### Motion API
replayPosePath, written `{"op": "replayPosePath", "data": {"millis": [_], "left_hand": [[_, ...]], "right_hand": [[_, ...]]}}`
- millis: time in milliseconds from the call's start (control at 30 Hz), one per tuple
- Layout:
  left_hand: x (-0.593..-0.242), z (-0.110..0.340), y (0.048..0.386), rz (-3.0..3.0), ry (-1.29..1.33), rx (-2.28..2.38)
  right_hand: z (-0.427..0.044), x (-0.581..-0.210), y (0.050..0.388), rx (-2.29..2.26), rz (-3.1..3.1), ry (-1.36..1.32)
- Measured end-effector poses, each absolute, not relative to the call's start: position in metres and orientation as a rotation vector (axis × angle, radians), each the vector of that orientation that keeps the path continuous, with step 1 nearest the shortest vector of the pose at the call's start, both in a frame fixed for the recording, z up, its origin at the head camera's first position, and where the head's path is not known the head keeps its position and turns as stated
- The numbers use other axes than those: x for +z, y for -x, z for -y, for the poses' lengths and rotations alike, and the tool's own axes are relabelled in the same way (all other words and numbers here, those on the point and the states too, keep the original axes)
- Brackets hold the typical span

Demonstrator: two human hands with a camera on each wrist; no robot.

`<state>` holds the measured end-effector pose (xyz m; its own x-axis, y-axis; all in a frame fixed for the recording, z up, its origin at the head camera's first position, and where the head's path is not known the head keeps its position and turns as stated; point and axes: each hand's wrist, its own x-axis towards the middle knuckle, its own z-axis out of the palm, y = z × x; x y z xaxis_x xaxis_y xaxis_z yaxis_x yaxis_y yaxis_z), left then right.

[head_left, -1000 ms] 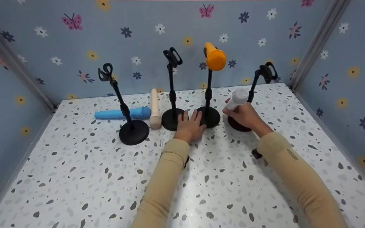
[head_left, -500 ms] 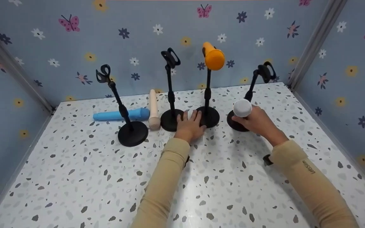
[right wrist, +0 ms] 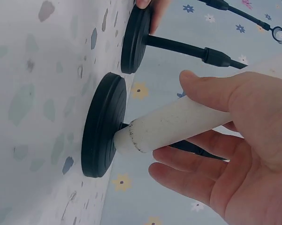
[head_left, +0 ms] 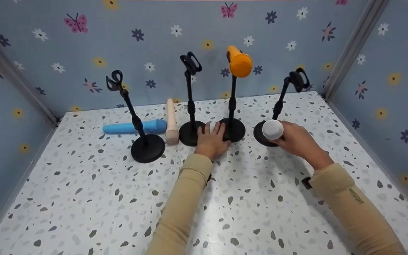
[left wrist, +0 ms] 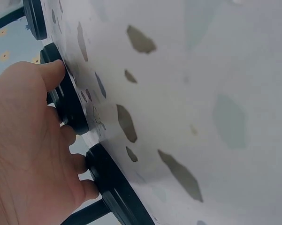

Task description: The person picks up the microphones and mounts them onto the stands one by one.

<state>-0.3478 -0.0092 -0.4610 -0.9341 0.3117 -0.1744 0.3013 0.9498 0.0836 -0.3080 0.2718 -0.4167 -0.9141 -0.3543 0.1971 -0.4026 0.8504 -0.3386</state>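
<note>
My right hand [head_left: 301,143] grips a white microphone [head_left: 272,129], its round head facing the head camera. In the right wrist view the tail of the white microphone [right wrist: 164,123] is beside the round base [right wrist: 103,126] of the rightmost stand; whether they touch I cannot tell. My left hand [head_left: 211,142] rests with spread fingers on the bases of the two middle stands. In the left wrist view the left hand [left wrist: 33,140] touches both black bases. An orange microphone [head_left: 241,65] sits in the right-middle stand's clip. The left-middle clip [head_left: 191,64] and rightmost clip [head_left: 299,80] hold nothing.
A fourth stand [head_left: 148,148] with an empty clip is at the left. Behind it lies a blue microphone [head_left: 133,126], its head near a beige microphone [head_left: 171,122]. Patterned walls [head_left: 119,46] border the speckled table [head_left: 112,205] at the back and sides.
My right hand has moved right and toward me, and the white microphone has turned so its head faces the head camera. The left hand has stayed on the bases.
</note>
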Motion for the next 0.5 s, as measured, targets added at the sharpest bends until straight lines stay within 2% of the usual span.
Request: {"op": "replayPosePath", "data": {"millis": [500], "left_hand": [[-0.462, 0.008, 0.348, -2.905, -0.473, 0.062]], "right_hand": [[-0.29, -0.419, 0.31, 0.711, 2.935, -0.51]]}}
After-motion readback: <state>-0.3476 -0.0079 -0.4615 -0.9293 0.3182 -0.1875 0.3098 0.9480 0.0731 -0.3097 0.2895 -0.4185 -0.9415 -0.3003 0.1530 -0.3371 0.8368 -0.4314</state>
